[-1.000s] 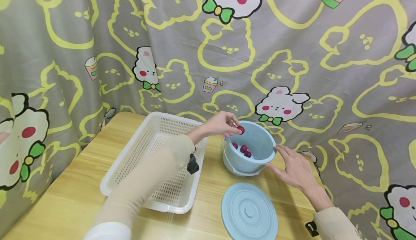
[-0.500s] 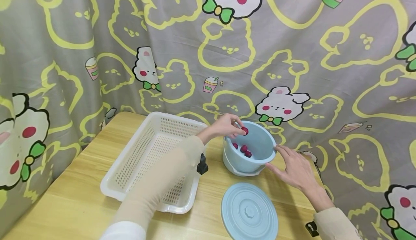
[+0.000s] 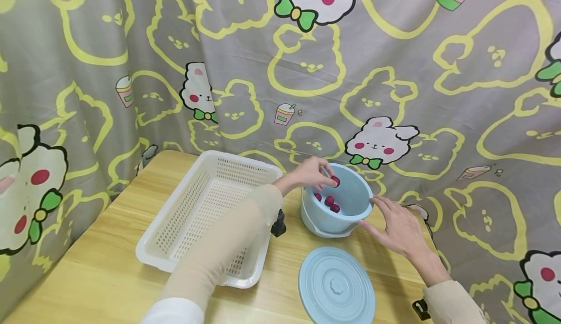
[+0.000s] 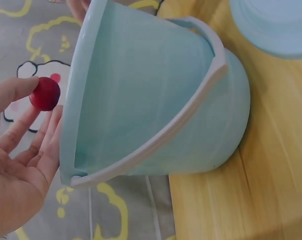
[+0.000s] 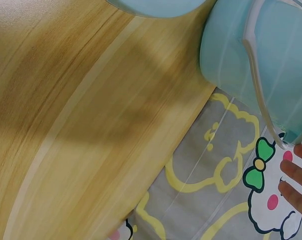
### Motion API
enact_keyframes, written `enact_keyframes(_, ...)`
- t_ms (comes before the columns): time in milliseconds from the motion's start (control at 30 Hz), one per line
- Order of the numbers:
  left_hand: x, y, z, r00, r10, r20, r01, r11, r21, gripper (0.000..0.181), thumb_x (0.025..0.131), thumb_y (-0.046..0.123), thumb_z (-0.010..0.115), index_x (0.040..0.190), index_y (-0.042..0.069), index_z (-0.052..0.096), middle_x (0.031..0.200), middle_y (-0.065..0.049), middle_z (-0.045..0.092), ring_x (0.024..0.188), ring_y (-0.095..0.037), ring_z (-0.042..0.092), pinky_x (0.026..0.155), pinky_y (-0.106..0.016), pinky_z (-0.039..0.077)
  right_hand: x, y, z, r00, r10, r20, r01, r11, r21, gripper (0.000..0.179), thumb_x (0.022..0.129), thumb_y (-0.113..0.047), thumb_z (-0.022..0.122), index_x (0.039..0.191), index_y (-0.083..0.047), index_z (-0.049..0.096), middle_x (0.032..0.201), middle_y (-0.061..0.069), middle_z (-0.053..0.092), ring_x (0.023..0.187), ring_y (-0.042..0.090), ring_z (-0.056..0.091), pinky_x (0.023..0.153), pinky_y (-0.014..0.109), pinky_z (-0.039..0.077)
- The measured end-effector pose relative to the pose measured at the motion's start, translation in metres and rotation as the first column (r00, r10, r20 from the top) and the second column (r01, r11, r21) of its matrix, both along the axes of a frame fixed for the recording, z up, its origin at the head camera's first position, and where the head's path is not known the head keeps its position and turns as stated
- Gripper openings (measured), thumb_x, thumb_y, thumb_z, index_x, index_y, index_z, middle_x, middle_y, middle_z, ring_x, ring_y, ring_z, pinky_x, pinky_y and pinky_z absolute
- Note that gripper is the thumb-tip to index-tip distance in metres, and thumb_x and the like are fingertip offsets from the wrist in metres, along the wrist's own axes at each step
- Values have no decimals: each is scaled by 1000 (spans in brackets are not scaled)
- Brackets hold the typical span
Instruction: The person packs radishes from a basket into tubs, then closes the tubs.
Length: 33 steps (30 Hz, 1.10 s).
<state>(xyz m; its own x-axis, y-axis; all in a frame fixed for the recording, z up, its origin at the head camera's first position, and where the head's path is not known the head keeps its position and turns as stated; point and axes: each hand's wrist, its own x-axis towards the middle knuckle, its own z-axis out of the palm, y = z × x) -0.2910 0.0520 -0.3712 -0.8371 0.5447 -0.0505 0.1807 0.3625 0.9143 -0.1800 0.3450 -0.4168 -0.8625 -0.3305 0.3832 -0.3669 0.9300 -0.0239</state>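
My left hand [image 3: 308, 173] pinches a small dark red plum [image 3: 335, 181] between thumb and fingertips, over the mouth of a light blue bucket [image 3: 324, 217]. In the left wrist view the plum [image 4: 45, 94] shows beside the bucket's rim [image 4: 73, 115], the other fingers spread behind it. Several more plums [image 3: 329, 200] lie on the bucket's bottom. My right hand [image 3: 396, 226] rests at the right side of the bucket's rim, thumb and fingers extended apart. In the right wrist view only its fingertips [image 5: 297, 175] show, by the rim. The bucket's white handle [image 4: 161, 137] hangs down its side.
A white perforated plastic basket [image 3: 219, 195] stands left of the bucket, partly covered by my left sleeve [image 3: 228, 236]. The round blue lid [image 3: 336, 285] lies in front of the bucket on the wooden table [image 3: 87, 265]. A patterned curtain [image 3: 245, 61] hangs behind.
My left hand has moved right and slightly down with the plum, further over the bucket. A red spot in the basket, seen beside the sleeve earlier, no longer shows. My right hand stays put.
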Motion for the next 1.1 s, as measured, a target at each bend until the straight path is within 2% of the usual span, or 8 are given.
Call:
enact_keyframes(133,-1,6,-2,1000,-26,-5,26,999,-40,23,92,20,82,108,8,71,100,-18,79,94,-40,78,89,-49,66,1,1,0,1000,-2,-1,2,1000,-2,75,87,-59,78,138,-6,64,138,21,68,117,47,68,87,65,59)
enact_keyframes(300,-2,10,-4,999,-35,-3,35,996,-77,21,91,21,84,105,11,72,97,-15,80,87,-35,79,84,-44,68,-1,0,-1,1000,-1,-4,1,1000,-3,75,86,-60,78,138,-7,65,138,21,68,118,47,68,87,65,59)
enact_keyframes(500,-1,12,-3,998,-57,-11,56,997,-47,21,91,17,83,105,6,71,102,-26,79,92,-44,78,89,-54,65,-2,1,-1,1000,-2,-4,2,1000,-4,75,86,-60,78,138,-7,65,138,21,68,118,47,68,87,65,59)
enact_keyframes(633,-1,12,-3,998,-58,-13,57,997,-49,21,93,17,82,107,5,71,102,-27,78,95,-45,77,77,-42,68,-2,1,-1,1000,-2,-4,2,1000,-6,75,86,-60,78,138,-8,65,138,20,68,118,47,68,87,65,59)
enact_keyframes(700,-1,12,-3,998,-55,-9,54,997,-54,21,93,18,81,107,6,72,104,-27,78,95,-45,77,76,-40,67,-2,1,-1,1000,-4,-1,4,1000,-5,75,87,-60,78,138,-8,64,138,20,68,118,47,68,88,65,59)
enact_keyframes(867,0,12,-3,999,-53,2,53,998,-43,20,94,18,81,107,6,72,110,-30,76,92,-43,77,90,-53,65,-1,1,-1,1000,-7,6,7,1000,0,75,87,-60,77,139,-8,64,139,20,67,118,47,68,88,65,59)
enact_keyframes(967,1,12,-1,998,-62,0,62,997,-39,20,94,17,81,108,5,72,111,-31,76,92,-43,77,92,-56,64,-1,1,-1,1000,-7,7,7,1000,0,75,87,-60,77,139,-8,64,139,21,67,119,47,68,88,65,59)
enact_keyframes(1100,3,10,2,997,-81,-11,81,995,-51,21,95,18,80,110,5,72,110,-29,76,93,-43,77,89,-53,65,-1,1,-2,1000,-5,8,5,1000,-4,75,86,-60,78,139,-8,64,139,20,68,119,46,68,89,65,59)
